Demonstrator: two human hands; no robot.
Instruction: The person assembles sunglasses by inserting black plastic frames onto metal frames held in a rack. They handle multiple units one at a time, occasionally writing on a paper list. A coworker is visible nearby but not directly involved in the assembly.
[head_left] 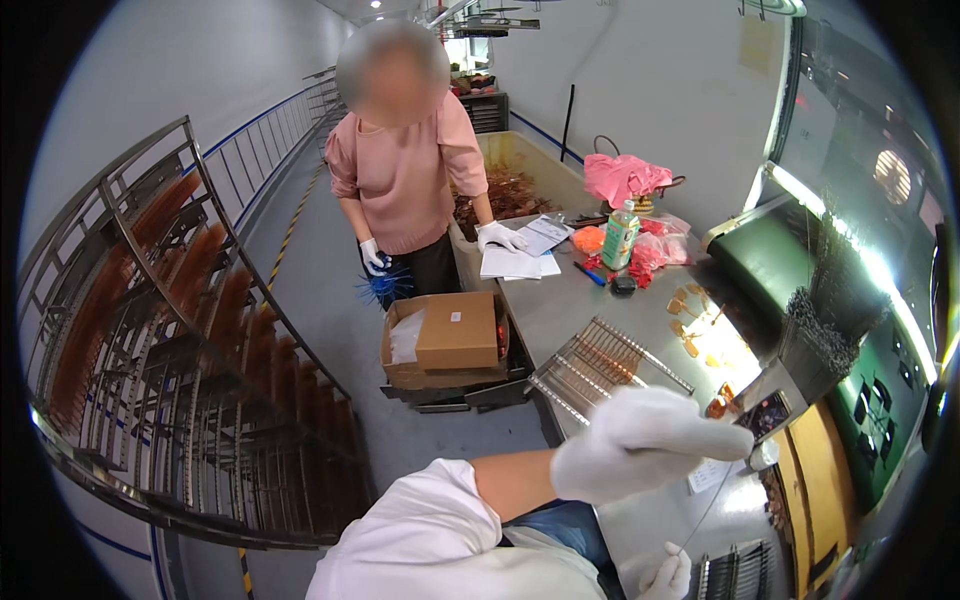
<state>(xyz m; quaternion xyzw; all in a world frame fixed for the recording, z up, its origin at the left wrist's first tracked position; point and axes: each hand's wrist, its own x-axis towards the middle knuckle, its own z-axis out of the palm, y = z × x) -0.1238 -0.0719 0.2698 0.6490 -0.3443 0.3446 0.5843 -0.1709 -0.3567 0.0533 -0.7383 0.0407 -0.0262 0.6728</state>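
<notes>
1. A thin strand (708, 508), apparently a wire, slants above the right part of the metal surface (540, 312), running between the wearer's two white-gloved hands.
2. The right hand (665, 575), low in view, is nearly closed, its fingertips pinched on the strand's lower end.
3. The left hand (645, 445) reaches across the surface with fingers extended close together; its fingertips lie near the strand's upper end, but whether they grip it cannot be told.
4. Just right of the right hand sits a black slotted rack (738, 573). Beyond the left hand, a metal wire rack (605, 365) lies on the surface, partly hidden by the glove.
5. Near the left fingertips are a sheet of paper (706, 476), a small white cylindrical item (763, 456) and a phone (767, 415) with its screen lit. A bundle of thin dark rods (835, 290) stands beyond the phone.
6. Farther along the surface are amber pieces (690, 320), a green-labelled bottle (621, 237) and a pink bag (625, 178).
7. Across the corner, a co-worker in a pink top (400, 180) rests one gloved hand on papers (510, 264) and holds a blue bristly bundle (385, 286) in the other.
8. An open cardboard box (456, 335) stands before the co-worker; a tall metal trolley (190, 370) fills the left side.
</notes>
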